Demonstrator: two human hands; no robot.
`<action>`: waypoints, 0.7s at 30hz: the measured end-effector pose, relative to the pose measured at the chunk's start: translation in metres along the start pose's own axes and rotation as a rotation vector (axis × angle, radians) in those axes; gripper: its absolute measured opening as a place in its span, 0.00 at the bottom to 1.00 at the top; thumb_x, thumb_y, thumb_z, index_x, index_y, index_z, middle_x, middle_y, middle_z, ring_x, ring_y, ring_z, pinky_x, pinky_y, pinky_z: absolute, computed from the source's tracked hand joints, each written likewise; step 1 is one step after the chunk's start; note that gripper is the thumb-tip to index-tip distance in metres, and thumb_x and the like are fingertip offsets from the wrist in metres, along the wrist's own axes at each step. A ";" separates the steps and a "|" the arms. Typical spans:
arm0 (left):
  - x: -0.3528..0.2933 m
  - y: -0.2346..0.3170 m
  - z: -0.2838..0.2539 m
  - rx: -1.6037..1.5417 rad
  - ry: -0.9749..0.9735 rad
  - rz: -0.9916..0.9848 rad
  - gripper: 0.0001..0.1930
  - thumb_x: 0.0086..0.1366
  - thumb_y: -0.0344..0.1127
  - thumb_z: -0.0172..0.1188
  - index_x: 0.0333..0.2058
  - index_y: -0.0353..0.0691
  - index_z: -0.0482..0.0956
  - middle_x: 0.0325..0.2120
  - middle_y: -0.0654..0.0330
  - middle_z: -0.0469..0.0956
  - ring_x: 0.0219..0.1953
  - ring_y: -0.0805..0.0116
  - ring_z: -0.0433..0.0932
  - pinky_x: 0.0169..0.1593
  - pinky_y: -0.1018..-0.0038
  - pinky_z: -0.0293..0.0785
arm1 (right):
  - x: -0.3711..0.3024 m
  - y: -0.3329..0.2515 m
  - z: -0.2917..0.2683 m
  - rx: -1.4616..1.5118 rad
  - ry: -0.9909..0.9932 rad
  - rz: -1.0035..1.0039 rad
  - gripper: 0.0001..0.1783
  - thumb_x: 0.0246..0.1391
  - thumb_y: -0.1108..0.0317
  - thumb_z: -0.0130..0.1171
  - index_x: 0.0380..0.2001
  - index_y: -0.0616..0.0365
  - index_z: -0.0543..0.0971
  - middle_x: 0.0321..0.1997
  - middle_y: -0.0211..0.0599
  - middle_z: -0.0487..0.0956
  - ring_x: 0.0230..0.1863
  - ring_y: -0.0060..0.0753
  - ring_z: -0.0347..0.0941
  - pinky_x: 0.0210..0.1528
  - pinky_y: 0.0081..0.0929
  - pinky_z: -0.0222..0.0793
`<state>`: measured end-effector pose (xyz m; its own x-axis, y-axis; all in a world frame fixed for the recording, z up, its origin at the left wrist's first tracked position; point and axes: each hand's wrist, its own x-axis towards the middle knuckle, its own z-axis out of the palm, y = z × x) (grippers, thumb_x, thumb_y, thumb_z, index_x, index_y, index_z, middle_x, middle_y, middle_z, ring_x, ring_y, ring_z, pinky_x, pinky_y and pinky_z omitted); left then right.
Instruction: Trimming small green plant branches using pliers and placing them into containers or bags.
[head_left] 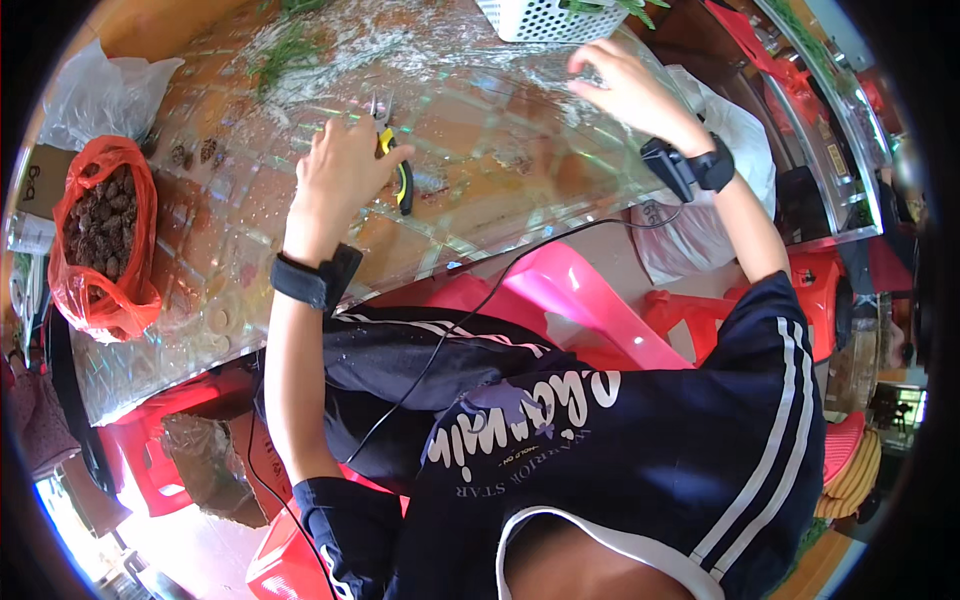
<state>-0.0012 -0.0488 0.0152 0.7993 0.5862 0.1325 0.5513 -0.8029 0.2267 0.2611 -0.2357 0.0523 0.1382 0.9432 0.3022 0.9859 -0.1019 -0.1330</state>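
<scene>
From my remote seat, the left hand covers most of the yellow-handled pliers, so I can't tell how firmly they are gripped or where their jaws point. The right hand shows me only its back, and whatever its fingertips pinch is too small and glare-washed to name, perhaps a thin strand. The white perforated basket is cut off by the top edge.
</scene>
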 end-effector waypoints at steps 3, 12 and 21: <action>-0.006 0.013 -0.008 0.029 -0.015 -0.066 0.21 0.51 0.52 0.58 0.33 0.39 0.75 0.30 0.48 0.75 0.38 0.48 0.74 0.39 0.57 0.71 | -0.019 0.041 -0.024 -0.144 -0.093 0.219 0.14 0.47 0.62 0.57 0.33 0.58 0.69 0.36 0.40 0.70 0.42 0.41 0.68 0.41 0.33 0.63; -0.007 0.020 -0.004 0.069 -0.022 -0.082 0.18 0.49 0.45 0.57 0.29 0.33 0.77 0.32 0.45 0.73 0.40 0.48 0.73 0.40 0.56 0.70 | -0.062 0.119 -0.014 -0.209 -0.262 0.565 0.24 0.41 0.53 0.61 0.30 0.66 0.70 0.34 0.51 0.74 0.39 0.45 0.72 0.40 0.35 0.66; -0.006 0.017 -0.003 0.057 0.015 -0.073 0.16 0.45 0.41 0.57 0.24 0.30 0.76 0.31 0.44 0.74 0.36 0.46 0.73 0.37 0.56 0.71 | -0.060 0.123 -0.009 -0.075 -0.255 0.610 0.21 0.36 0.58 0.62 0.27 0.67 0.74 0.24 0.45 0.75 0.29 0.34 0.72 0.31 0.30 0.65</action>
<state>0.0033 -0.0656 0.0210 0.7531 0.6445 0.1320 0.6209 -0.7626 0.1813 0.3746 -0.3079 0.0264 0.6558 0.7538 -0.0406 0.7431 -0.6541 -0.1409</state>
